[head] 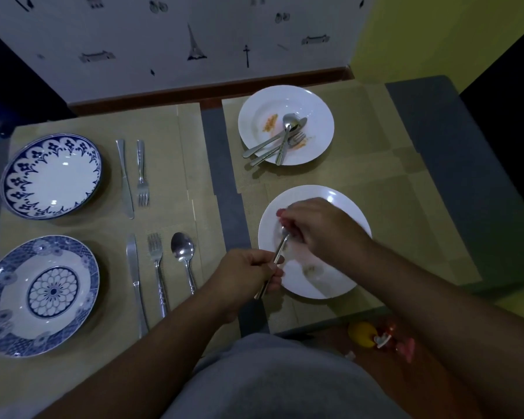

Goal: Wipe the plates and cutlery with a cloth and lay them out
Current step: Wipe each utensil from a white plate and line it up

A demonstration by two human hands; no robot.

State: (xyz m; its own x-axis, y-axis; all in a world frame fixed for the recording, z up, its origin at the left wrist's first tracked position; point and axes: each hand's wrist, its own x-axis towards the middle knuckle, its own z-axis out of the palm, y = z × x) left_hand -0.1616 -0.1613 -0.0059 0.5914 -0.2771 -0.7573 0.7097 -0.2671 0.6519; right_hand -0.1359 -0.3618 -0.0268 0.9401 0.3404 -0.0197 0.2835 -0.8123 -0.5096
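My left hand [248,275] grips the handle of a metal utensil [274,261] held over a white plate [339,207] at the near right. My right hand [318,229] closes around the utensil's head together with a reddish cloth [282,214], of which only a corner shows. A second white plate [315,107] farther back carries orange crumbs and a pile of cutlery [280,140]. On the left lie two blue-patterned plates [50,176] [40,293]. A knife [124,176] and fork [142,173] rest beside the far one; a knife [135,279], fork [158,267] and spoon [183,255] beside the near one.
Tan placemats [170,131] cover a grey table [221,164] against a white patterned wall. On the floor at the near right lie a yellow toy [362,334] and small red and pink items [403,346]. A green wall stands at the right.
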